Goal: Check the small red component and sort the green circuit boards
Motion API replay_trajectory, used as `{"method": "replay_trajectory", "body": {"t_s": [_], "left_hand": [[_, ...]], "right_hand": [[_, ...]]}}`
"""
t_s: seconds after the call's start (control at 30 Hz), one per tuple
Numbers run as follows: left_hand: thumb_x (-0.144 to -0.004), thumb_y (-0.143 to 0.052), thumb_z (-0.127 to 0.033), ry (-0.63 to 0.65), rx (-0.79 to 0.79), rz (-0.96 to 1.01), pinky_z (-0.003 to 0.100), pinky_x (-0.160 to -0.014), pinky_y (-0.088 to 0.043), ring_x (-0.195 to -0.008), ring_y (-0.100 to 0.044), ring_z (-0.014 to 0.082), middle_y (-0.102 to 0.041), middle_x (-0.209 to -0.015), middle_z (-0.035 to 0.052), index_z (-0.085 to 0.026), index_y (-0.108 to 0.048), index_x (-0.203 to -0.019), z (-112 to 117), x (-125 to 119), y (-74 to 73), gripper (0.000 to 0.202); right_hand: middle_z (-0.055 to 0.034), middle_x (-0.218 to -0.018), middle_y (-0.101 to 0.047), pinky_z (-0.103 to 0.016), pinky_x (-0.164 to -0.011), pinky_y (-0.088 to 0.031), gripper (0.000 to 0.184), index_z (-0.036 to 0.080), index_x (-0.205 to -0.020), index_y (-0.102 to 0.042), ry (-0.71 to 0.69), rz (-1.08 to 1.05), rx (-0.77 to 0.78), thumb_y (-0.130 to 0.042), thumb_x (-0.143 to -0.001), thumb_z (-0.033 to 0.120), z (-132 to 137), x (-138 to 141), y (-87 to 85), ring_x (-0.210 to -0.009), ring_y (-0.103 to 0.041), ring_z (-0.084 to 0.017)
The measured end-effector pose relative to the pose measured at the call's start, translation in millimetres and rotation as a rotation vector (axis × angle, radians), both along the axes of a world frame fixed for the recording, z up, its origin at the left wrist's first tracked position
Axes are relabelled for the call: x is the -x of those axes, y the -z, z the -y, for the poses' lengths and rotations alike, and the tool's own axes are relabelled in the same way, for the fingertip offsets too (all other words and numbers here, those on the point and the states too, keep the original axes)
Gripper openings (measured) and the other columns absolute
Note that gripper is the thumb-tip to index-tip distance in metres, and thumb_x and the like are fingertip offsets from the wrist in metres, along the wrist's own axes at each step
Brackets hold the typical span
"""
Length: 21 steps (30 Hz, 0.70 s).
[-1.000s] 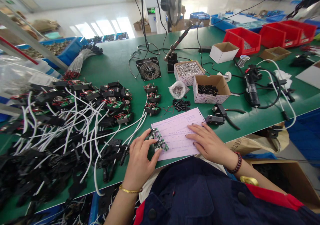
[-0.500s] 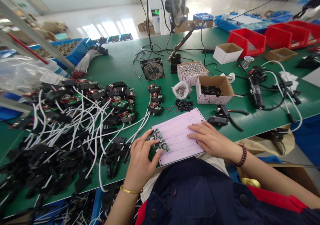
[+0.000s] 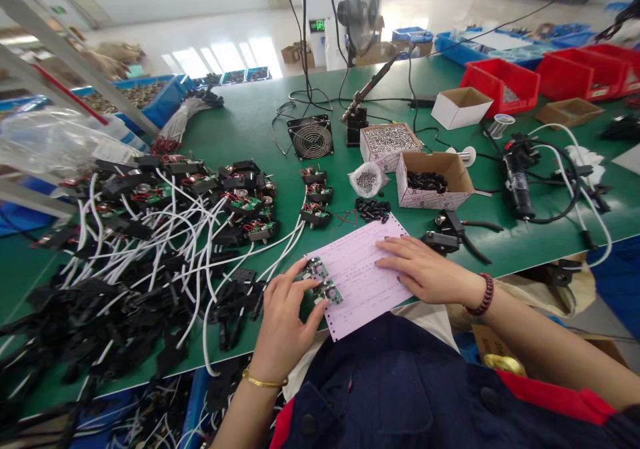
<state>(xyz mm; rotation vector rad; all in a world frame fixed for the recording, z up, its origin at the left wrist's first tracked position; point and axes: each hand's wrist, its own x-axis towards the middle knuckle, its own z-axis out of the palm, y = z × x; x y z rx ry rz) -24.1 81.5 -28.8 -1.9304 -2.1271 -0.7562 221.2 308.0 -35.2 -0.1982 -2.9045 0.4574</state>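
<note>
Cardboard box (image 3: 430, 197) of black parts (image 3: 427, 181) (screws (image 3: 390, 139) alongside), left hand (image 3: 285, 316) pinching two circuit boards (image 3: 327, 292), right hand (image 3: 425, 272) spread.

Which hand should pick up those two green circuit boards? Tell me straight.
Left, probably: the left hand sits right at the two green circuit boards on the pink form, while the right hand lies flat on the form, farther away.

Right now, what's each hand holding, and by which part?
The left hand has its fingertips at the edges of two green circuit boards on a pink form; grip cannot be told. The right hand lies flat on the form, holding nothing.
</note>
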Motion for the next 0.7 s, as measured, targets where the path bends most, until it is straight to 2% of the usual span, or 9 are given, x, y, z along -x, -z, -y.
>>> {"method": "replay_trajectory", "body": {"t_s": [0.17, 0.3, 0.43, 0.7], "left_hand": [[-0.097, -0.06, -0.029, -0.005, 0.005, -0.02, 0.05, -0.108, -0.037, -0.133, -0.054, 0.031, -0.057, -0.143, 0.0182, -0.022, -0.056, -0.111, 2, 0, -0.2, 0.017], [-0.097, -0.059, -0.029, -0.004, -0.016, -0.037, 0.048, -0.107, -0.036, -0.131, -0.055, 0.0309, -0.058, -0.141, 0.0187, -0.021, -0.056, -0.111, 2, -1, -1.8, 0.016], [-0.097, -0.059, -0.029, -0.007, -0.016, -0.037, 0.048, -0.107, -0.036, -0.131, -0.055, 0.031, -0.057, -0.141, 0.0186, -0.021, -0.056, -0.111, 0, -2, -1.5, 0.017], [-0.097, -0.059, -0.029, 0.002, -0.02, -0.079, 0.049, -0.107, -0.036, -0.131, -0.054, 0.0316, -0.057, -0.142, 0.0198, -0.02, -0.057, -0.111, -7, -3, 1.9, 0.016]], "right_hand": [[-0.0154, -0.156, -0.049, -0.057, -0.12, -0.039, 0.05, 0.017, -0.14, -0.06, 0.032, -0.016, -0.025, -0.046, -0.093, 0.011, 7, 1, 5.4, -0.146, -0.044, -0.032], [-0.0221, -0.157, -0.045, -0.057, -0.116, -0.044, 0.053, 0.011, -0.143, -0.058, 0.125, -0.006, -0.094, -0.047, -0.091, 0.009, 30, 6, 9.5, -0.143, -0.047, -0.037], [-0.0232, -0.156, -0.046, -0.057, -0.113, -0.047, 0.054, 0.011, -0.144, -0.057, 0.2, -0.006, -0.124, -0.049, -0.091, 0.011, 47, 12, 12.6, -0.141, -0.048, -0.04], [-0.0216, -0.153, -0.05, -0.056, -0.113, -0.048, 0.049, 0.012, -0.14, -0.061, 0.206, -0.092, -0.114, -0.05, -0.092, 0.012, 47, 10, 19.6, -0.139, -0.05, -0.036]]}}
